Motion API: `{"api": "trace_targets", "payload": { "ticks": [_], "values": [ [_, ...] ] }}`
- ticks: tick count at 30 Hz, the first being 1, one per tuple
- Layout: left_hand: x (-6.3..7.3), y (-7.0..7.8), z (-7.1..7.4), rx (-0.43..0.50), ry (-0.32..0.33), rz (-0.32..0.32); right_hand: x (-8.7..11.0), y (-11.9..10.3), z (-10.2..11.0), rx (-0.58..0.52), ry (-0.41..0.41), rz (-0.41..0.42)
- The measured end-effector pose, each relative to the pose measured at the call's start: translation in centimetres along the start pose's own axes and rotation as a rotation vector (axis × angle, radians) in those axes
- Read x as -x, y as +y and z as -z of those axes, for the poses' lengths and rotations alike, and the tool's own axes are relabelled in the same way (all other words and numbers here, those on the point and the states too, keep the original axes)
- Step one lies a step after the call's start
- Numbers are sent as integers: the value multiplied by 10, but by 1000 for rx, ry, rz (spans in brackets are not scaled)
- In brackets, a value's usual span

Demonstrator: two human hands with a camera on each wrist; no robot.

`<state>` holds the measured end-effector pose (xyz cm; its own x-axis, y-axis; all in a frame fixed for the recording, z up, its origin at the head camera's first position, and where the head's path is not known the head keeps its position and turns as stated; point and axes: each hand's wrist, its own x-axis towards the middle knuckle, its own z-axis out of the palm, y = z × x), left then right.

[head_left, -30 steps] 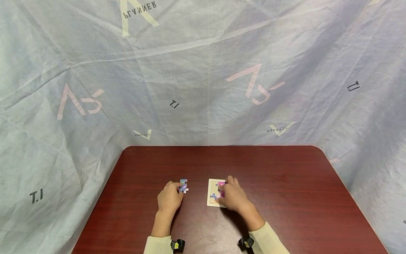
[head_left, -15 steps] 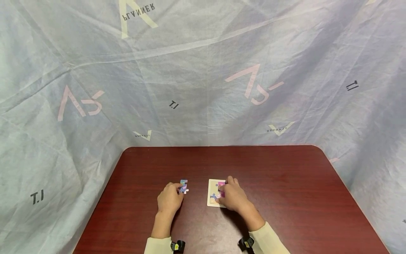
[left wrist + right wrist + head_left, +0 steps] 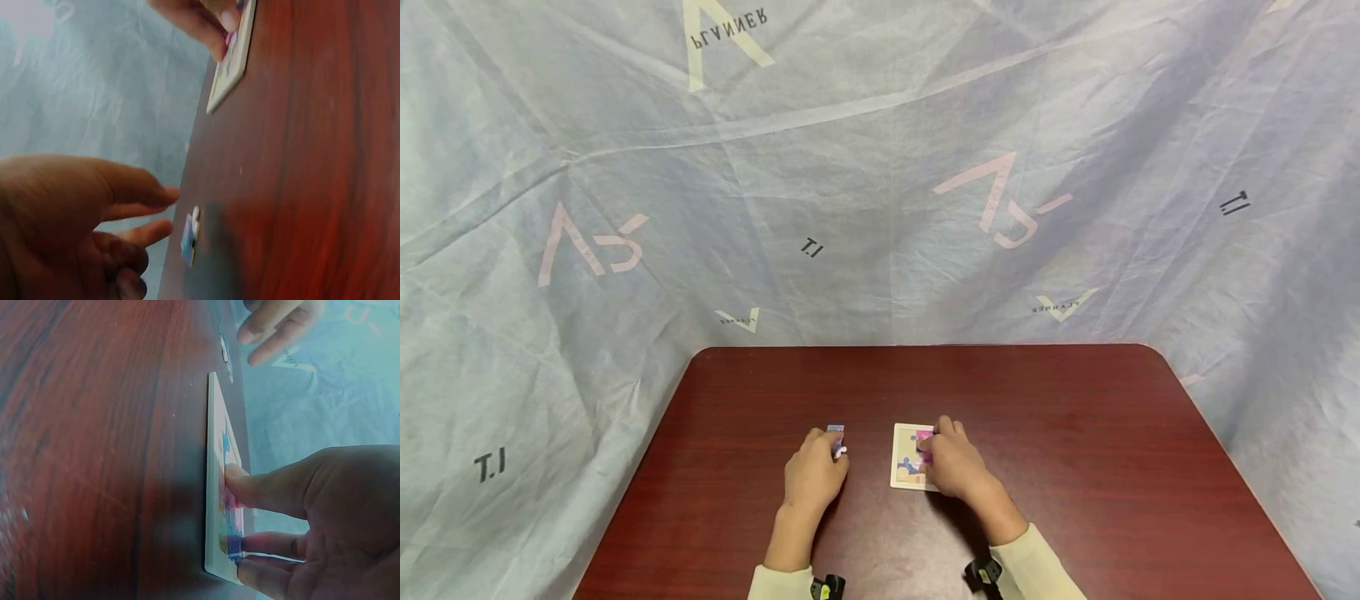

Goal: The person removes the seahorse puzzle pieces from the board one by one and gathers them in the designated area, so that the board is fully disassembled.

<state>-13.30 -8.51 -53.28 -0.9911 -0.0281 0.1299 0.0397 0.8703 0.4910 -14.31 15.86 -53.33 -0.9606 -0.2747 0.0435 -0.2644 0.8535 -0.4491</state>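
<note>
My left hand [image 3: 812, 473] hovers over the blue-and-purple jigsaw pieces [image 3: 836, 428] left of the board, partly covering them from above. In the left wrist view, its thumb and index finger reach out apart from those pieces [image 3: 187, 240], other fingers bent. On the table lies a shallow puzzle board [image 3: 893, 460] with a pale rim; pink, blue and peach pieces show in it. My right hand [image 3: 957, 465] rests over the board's right side. In the right wrist view, the thumb touches the pieces [image 3: 226, 444] and the straight fingers lie at the far edge.
The dark red wooden table [image 3: 1045, 400] has rounded far corners. Pale printed cloth [image 3: 880, 167] hangs behind it and along both sides. Black wrist cameras [image 3: 982, 573] sit at the cuffs of the light sleeves [image 3: 1033, 567].
My left hand has shifted slightly right and now covers more of the loose pieces. The right thumb has drawn in a little, exposing more of the board's lower pieces.
</note>
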Motion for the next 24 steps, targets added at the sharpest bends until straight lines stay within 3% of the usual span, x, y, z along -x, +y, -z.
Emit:
{"api": "trace_targets", "payload": {
  "ticks": [7,24],
  "values": [
    [8,18,-4,40,-97,-126,-1,0,1,0,1,-4],
    [15,37,-20,60,-146,-256,-3,1,1,16,-19,6]
  ]
}}
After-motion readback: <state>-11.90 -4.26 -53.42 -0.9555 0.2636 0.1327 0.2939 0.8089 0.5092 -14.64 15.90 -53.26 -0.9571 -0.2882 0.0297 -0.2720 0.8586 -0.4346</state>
